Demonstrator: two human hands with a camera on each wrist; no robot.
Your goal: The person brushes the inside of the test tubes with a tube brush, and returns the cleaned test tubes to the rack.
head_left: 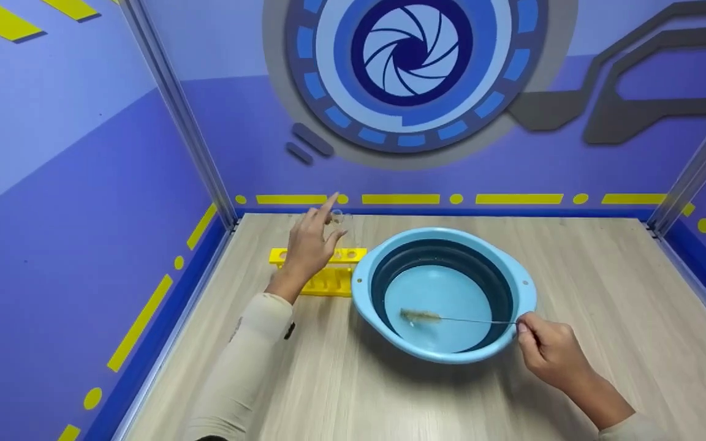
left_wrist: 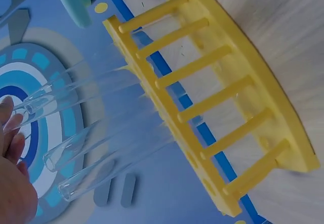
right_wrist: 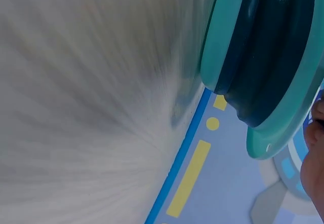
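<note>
My left hand (head_left: 309, 245) is over the yellow test tube rack (head_left: 353, 254), index finger and thumb spread apart. Several clear glass test tubes (left_wrist: 71, 186) stand in the rack, and in the left wrist view my fingertips are right at the rims of the farther ones. With curled fingers my right hand (head_left: 552, 349) grips the wire handle of a test tube brush (head_left: 421, 315). Its tan bristle end lies low within the light blue basin (head_left: 368, 303), while the wire crosses the basin's right rim. The right wrist view shows only part of that hand (right_wrist: 315, 153).
The basin has dark collapsible walls and stands just right of the rack, almost against it. Under both is a wood-grain table (head_left: 304, 380). Blue printed panels (head_left: 230, 153) close off the back and sides.
</note>
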